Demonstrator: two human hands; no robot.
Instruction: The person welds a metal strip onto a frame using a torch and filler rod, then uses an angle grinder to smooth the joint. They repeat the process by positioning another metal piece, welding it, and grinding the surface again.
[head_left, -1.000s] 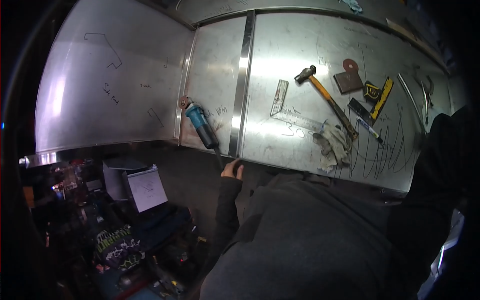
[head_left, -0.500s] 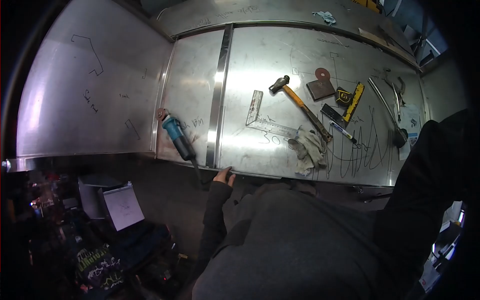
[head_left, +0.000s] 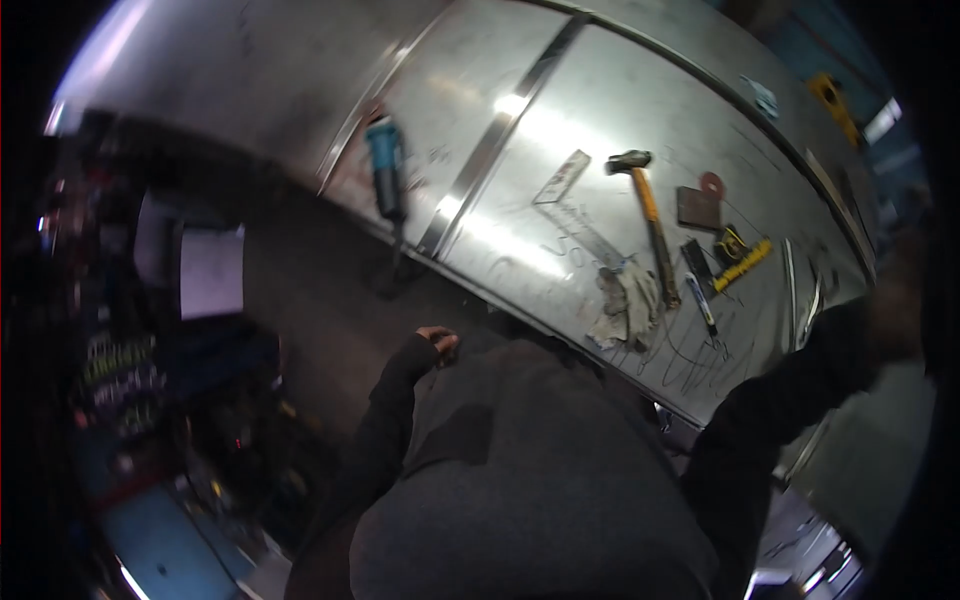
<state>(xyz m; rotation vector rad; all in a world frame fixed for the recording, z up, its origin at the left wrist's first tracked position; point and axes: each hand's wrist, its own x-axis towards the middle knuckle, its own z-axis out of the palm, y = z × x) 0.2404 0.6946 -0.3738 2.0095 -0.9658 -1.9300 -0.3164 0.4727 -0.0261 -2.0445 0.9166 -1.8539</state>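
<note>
My left hand (head_left: 437, 340) is off the metal worktop, close to the front of my dark top. Its fingers are loosely bent with a gap between them, and I see nothing in it. At the far right edge my right hand (head_left: 900, 295) is a dark smear, so its fingers cannot be made out. On the worktop nearest my left hand lie an angle grinder (head_left: 385, 165) and a pair of work gloves (head_left: 632, 305). A ball-peen hammer (head_left: 648, 205) and a steel square (head_left: 580, 222) lie beyond the gloves.
The steel worktop (head_left: 500, 245) has marker lines on it. A tape measure (head_left: 730, 243), a yellow-marked bar (head_left: 742, 266), a marker pen (head_left: 701, 300), a dark block (head_left: 698, 208) and a reddish disc (head_left: 711, 185) lie to the right. A white panel (head_left: 212, 270) stands at lower left.
My left hand has come away from the worktop's front edge to beside my body. My right arm has swung into view at the right. The whole view has turned, and the bench now slants.
</note>
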